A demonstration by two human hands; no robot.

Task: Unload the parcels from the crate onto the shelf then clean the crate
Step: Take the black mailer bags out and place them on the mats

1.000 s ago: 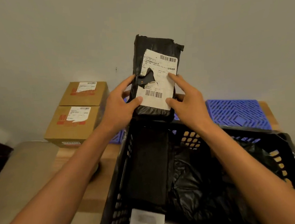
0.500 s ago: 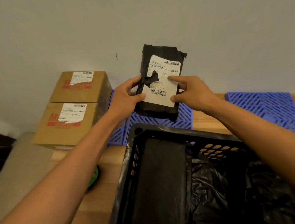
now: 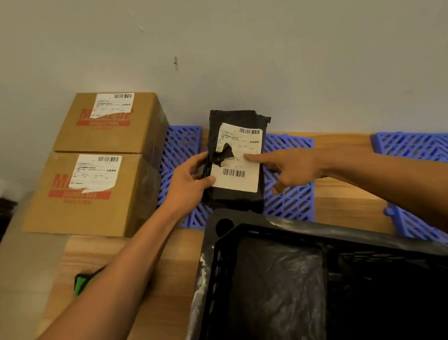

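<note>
Parcel (image 3: 236,158) in black wrap sits on the blue mat (image 3: 290,199) by the wall; left hand (image 3: 188,182) grips its edge, right hand (image 3: 290,166) just fingertips the label. Two boxes (image 3: 100,164) shelved already, crate (image 3: 322,283) still holding bags, cleaning undone.

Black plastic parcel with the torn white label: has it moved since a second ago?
Yes. The black plastic parcel has gone from above the black crate's rim forward and down onto the blue lattice mat by the wall.
</note>
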